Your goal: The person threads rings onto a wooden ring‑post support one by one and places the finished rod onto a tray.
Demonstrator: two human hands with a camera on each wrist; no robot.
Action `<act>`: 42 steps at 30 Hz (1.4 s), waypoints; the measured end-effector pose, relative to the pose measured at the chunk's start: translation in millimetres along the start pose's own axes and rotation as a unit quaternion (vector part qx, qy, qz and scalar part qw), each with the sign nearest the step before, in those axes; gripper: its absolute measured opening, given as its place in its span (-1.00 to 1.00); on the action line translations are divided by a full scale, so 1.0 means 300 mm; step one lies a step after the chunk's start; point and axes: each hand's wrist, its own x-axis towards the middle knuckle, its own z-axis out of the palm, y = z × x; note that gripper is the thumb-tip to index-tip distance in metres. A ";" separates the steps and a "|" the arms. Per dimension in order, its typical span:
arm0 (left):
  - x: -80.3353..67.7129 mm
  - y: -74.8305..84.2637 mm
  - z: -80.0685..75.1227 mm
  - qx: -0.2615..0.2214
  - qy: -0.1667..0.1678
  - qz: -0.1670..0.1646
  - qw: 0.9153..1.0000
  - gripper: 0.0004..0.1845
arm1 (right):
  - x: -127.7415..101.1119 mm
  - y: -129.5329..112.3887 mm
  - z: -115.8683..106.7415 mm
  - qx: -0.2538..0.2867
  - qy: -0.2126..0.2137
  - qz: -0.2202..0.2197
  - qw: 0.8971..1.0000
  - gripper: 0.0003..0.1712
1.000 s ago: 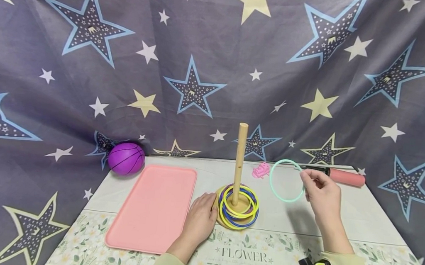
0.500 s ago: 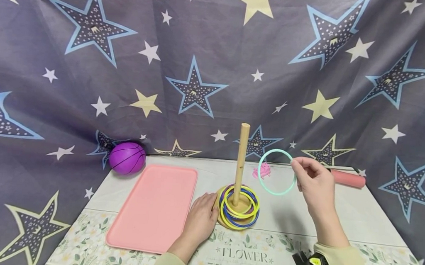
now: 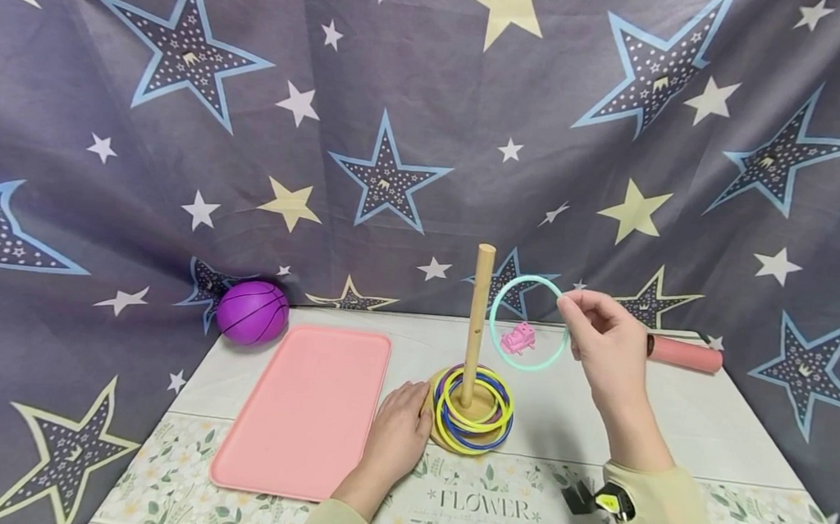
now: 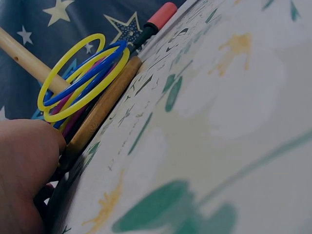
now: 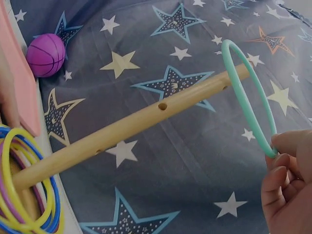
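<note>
Green ring [image 3: 529, 323] moves up and left, nearer the peg [image 3: 477, 322]
Right hand [image 3: 604, 342] pinches it; left hand [image 3: 397, 433], fingers relaxed, touches the base [image 3: 433, 428]

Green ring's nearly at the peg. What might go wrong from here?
1. The right hand pinches the green ring by one edge only, beside the peg and below its tip; it may knock the peg instead of clearing it.
2. Only the left hand touches the base; a knock might tilt the stand.
</note>
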 end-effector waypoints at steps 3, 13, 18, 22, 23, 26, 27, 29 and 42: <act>0.000 0.000 -0.001 -0.001 0.002 0.003 1.000 -0.48 | 0.009 -0.012 0.014 -0.001 -0.001 -0.006 1.000 -0.78; 0.004 -0.001 0.001 0.003 -0.001 -0.003 1.000 -0.48 | 0.040 -0.048 0.057 0.001 -0.004 -0.025 1.000 -0.78; 0.000 -0.002 0.001 0.001 0.004 0.003 1.000 -0.48 | 0.055 -0.066 0.082 0.010 -0.010 -0.032 0.999 -0.76; -0.001 -0.002 -0.002 0.001 0.002 0.004 1.000 -0.48 | 0.067 -0.070 0.098 0.014 -0.011 -0.045 0.999 -0.76; -0.001 -0.002 -0.002 0.001 0.002 0.004 1.000 -0.48 | 0.069 -0.070 0.102 0.015 -0.012 -0.046 0.999 -0.77; 0.000 -0.002 -0.003 0.003 -0.001 0.002 1.000 -0.47 | 0.076 -0.072 0.113 0.019 -0.009 -0.048 0.999 -0.76; -0.001 -0.002 -0.003 0.003 -0.001 0.002 1.000 -0.47 | 0.077 -0.074 0.117 0.021 -0.009 -0.047 0.999 -0.76; -0.002 -0.001 -0.003 0.001 0.001 0.004 1.000 -0.48 | 0.078 -0.079 0.123 0.022 -0.007 -0.042 0.999 -0.75; -0.003 -0.001 -0.007 -0.005 -0.011 -0.008 1.000 -0.47 | 0.076 -0.084 0.158 0.004 0.009 -0.006 1.000 -0.72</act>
